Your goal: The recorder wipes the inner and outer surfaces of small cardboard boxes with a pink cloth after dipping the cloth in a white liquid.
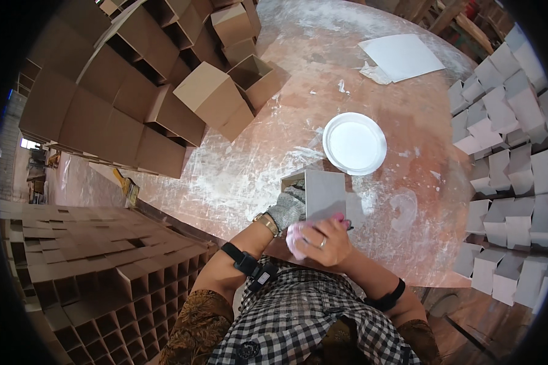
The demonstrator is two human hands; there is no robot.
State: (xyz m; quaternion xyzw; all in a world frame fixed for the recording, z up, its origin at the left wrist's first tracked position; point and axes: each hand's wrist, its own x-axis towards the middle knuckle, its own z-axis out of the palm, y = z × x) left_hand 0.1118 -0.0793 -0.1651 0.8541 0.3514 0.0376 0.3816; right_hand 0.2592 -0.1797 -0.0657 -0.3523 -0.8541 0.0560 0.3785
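A small cardboard box (325,193) with a pale grey-white coated side stands in front of me, its open end turned to the left. My left hand (288,210), in a grey knit glove, reaches into that opening and holds the box from inside; its fingertips are partly hidden. Bare and wearing a ring, my right hand (329,241) is closed around a pink cloth (297,241) at the near edge of the coated side. Some pink also shows beyond the fingers. Just past the box sits a round white tub (354,145) holding white liquid.
Brown cardboard boxes (216,100) are stacked at the far left of the white-smeared table (256,164). Below them, at left, stands a big block of open boxes (103,274). White-coated boxes (505,164) line the right side. A white sheet (403,56) lies at the back; a yellow-handled brush (126,185) rests at left.
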